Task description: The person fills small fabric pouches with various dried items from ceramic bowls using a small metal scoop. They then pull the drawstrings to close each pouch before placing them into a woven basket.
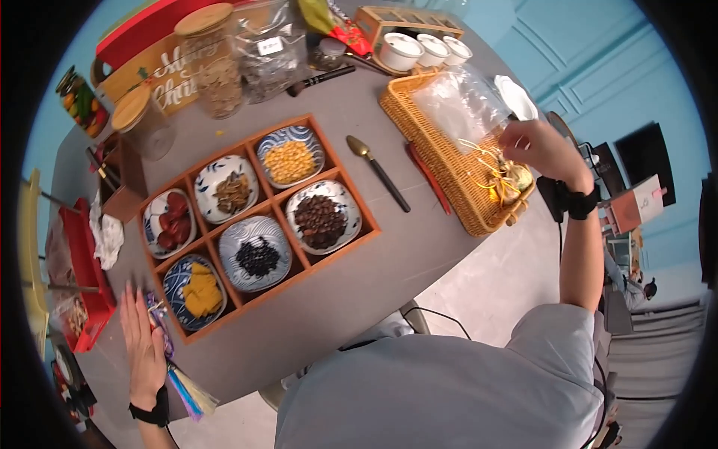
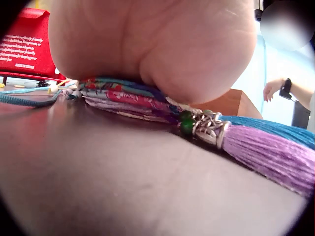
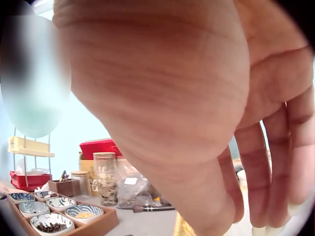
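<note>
My left hand (image 1: 142, 348), fingers straight, lies along the table's left side over patterned fabric sachets (image 1: 158, 322) with long tassels (image 1: 191, 393). In the left wrist view the heel of the palm rests on the bright sachets (image 2: 128, 98), beside a green bead (image 2: 187, 124) and purple tassel (image 2: 268, 152). My right hand (image 1: 542, 152) hovers over the near end of a wicker basket (image 1: 426, 142), its fingers hanging loosely with nothing seen between them. Below it, golden sachets with yellow cords (image 1: 511, 183) lie in the basket, next to a clear plastic bag (image 1: 456, 105).
A wooden divided tray (image 1: 258, 303) holds several patterned bowls of dried ingredients. Right of it lie a dark-handled spoon (image 1: 380, 176) and a red stick-like item (image 1: 428, 178). Glass jars (image 1: 213, 75), a plastic bag (image 1: 269, 60) and white lidded pots (image 1: 402, 52) stand behind.
</note>
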